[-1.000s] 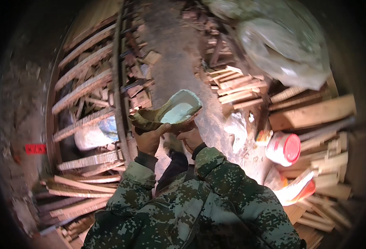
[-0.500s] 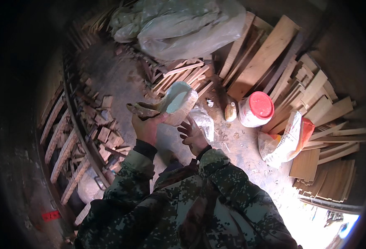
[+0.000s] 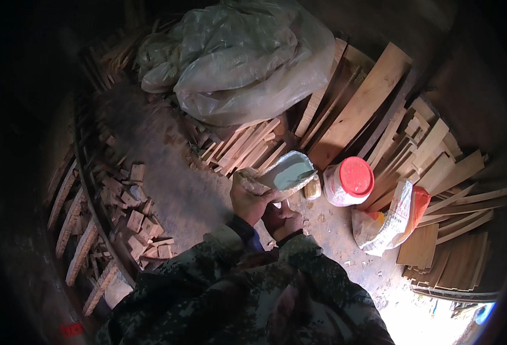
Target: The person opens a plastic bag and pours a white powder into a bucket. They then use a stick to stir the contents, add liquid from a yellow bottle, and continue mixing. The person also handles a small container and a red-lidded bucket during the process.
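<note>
Pale blue-green stuff lies inside a crusted, scoop-like open container (image 3: 285,172) in front of me. My left hand (image 3: 249,202) is closed round its narrow end, at the left. Close under the container and against my left hand is my right hand (image 3: 283,221), its fingers curled. What they hold, if anything, is hidden. A thin dark mark or stick shows by the container's right rim, too small to name. Just beyond that rim stands a small yellowish bottle (image 3: 312,188), partly covered by the container.
A white bucket with a red lid (image 3: 357,177) and a white and orange sack (image 3: 394,221) stand at the right. Boards (image 3: 365,103) lean behind them. Crumpled plastic sheeting (image 3: 247,63) lies at the far side, wood offcuts (image 3: 141,230) at the left beside a long dark rail (image 3: 101,221).
The container has moved right and toward me, now near the bottle. My right hand, spread before, has curled and come in under it beside my left hand. The view has shifted.
</note>
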{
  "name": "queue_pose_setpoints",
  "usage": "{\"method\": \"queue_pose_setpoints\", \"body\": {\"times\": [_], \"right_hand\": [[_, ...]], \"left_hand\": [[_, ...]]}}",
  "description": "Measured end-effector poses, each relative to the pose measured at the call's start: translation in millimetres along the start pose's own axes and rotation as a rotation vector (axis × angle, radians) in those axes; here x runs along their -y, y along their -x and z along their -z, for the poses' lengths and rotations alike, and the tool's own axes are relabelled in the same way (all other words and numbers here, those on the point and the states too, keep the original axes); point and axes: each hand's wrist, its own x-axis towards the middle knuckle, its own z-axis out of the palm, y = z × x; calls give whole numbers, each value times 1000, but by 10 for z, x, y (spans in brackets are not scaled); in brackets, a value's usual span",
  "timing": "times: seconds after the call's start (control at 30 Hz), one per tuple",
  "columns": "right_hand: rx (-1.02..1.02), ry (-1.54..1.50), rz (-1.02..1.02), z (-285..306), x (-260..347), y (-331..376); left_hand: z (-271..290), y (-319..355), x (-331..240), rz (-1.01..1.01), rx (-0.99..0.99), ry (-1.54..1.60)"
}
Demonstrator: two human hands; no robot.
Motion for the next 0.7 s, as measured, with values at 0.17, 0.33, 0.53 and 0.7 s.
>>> {"method": "queue_pose_setpoints", "body": {"times": [0.17,0.33,0.53,0.7], "right_hand": [[262,64,-238,-216,-29,-683],[-56,51,-137,-76,112,-1389],[-113,160,-104,310,450,-1518],[20,827,153,841,1000,-630]], "left_hand": [[280,-1075,278,-183,69,-249],[497,-1904,701,-34,275,-332],[-203,-2020,969,90,447,-18],[-1017,-1875,1235,270,693,-12]]}}
